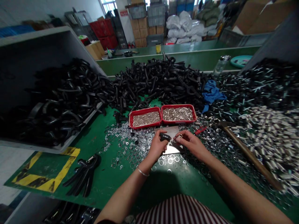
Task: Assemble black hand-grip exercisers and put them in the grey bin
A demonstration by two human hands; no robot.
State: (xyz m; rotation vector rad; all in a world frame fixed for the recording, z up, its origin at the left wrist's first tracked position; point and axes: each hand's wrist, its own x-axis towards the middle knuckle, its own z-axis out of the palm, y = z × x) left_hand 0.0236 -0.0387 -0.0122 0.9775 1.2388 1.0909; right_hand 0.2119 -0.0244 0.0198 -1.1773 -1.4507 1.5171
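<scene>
My left hand [158,145] is closed around a black handle-like part [164,137], held over a flat metal plate [173,149]. Just to its right, my right hand [189,143] pinches a small shiny ring-like piece [179,136] close to the end of the black part. Whether the two pieces touch is too small to tell. Behind the hands stand a red tray of tiny metal pieces [145,126] and a second red tray holding small metal pins [179,121]. Loose metal rings [171,159] lie around the plate.
Black parts are heaped at the back [151,77] and in a grey bin [77,133] at left. A hammer [252,157], silver cylinders [271,133], a red-handled tool [201,130] and a blue cloth [212,91] lie at right. Finished-looking black pieces [86,174] rest front left.
</scene>
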